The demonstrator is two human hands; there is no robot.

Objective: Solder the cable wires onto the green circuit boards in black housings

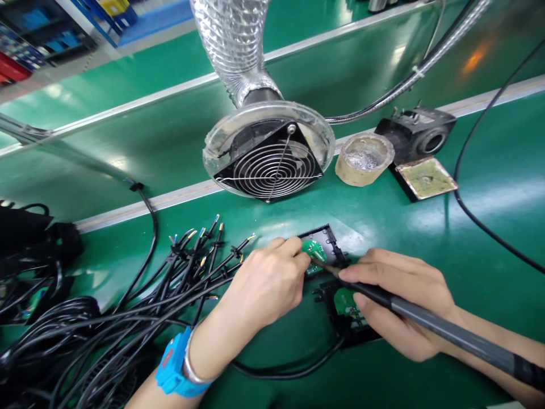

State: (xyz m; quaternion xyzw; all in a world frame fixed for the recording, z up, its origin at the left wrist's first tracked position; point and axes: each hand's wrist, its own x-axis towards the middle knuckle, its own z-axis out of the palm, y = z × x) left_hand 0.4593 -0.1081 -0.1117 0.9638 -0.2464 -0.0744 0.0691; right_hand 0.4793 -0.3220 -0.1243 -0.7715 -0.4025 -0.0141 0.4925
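Right grip (413, 281): I clamp black pen-shaped tool (451, 331) | left grip (268, 278): can't tell | green circuit board (314, 249): likely fragile, hold edges.

Brightly lit, orange glare on green partition (340, 79), blurred top left

Left forearm (166, 392) in from the near edge, angled far and right. Left wrist (208, 352) near straight; left hand (266, 281) palm down, back of hand up, left fingers (293, 247) curled and bunched to the right; thumb mostly hidden, can't tell pinch or rest. Right forearm (498, 331) in from near right, pointing left. Right hand (402, 295) in a pen-style grip: index finger (370, 271) stretched along far side, thumb (374, 318) on near side. Hands near each other, apart.
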